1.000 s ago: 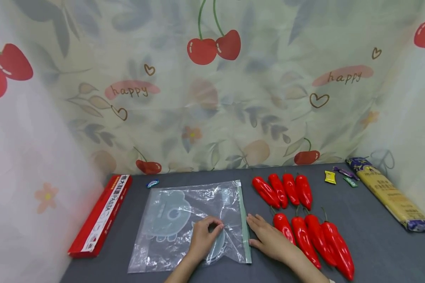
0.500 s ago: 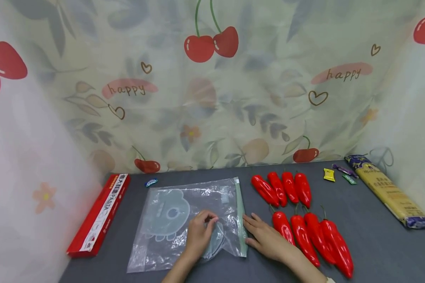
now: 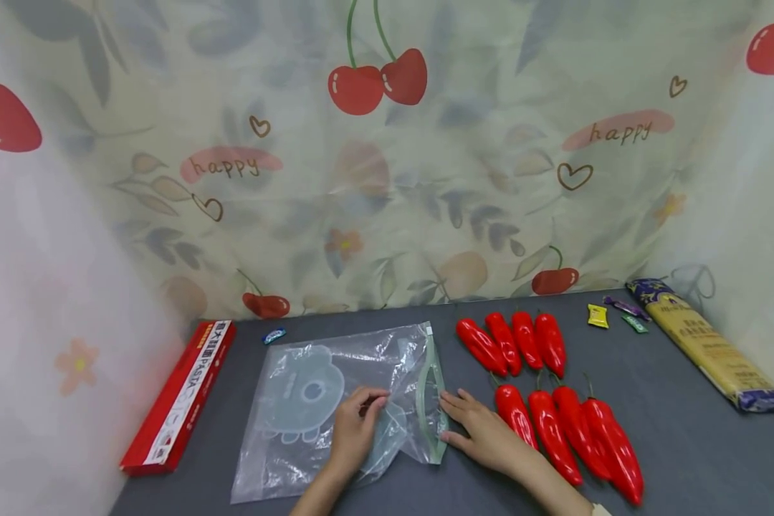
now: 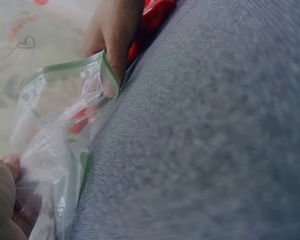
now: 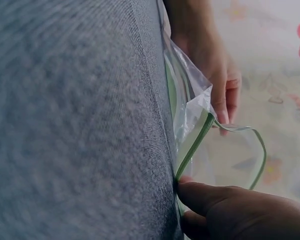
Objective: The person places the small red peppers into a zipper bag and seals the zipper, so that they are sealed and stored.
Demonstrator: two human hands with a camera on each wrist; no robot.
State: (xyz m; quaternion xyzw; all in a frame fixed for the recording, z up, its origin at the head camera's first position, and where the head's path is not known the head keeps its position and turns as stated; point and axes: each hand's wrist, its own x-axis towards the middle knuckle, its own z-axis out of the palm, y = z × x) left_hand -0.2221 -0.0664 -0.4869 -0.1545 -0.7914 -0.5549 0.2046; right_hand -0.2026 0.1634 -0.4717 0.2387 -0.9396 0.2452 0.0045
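Observation:
A clear zip-lock bag (image 3: 370,362) with a pale green bear print lies flat on the dark table, its green zip edge facing right. My left hand (image 3: 353,430) pinches the bag's upper layer between thumb and fingertips and holds it raised, so the mouth gapes, as the green rim (image 5: 196,145) shows in the right wrist view. My right hand (image 3: 480,430) rests with fingers extended on the lower edge of the mouth. Right beside that hand lie several glossy red chili peppers (image 3: 514,412) in two rows. In the left wrist view the plastic (image 4: 55,145) bulges up between both hands.
A red pasta box (image 3: 179,398) lies at the left. A small blue-wrapped candy (image 3: 274,335) is behind the bag. At the back right are yellow (image 3: 597,316), purple and green candies, and a yellow pasta packet (image 3: 709,344). A printed curtain (image 3: 374,215) hangs behind.
My left hand has drawn the bag's upper layer up and slightly left. The zip edge, closed together before, now gapes. My right hand stays at the edge. The camera view has shifted slightly.

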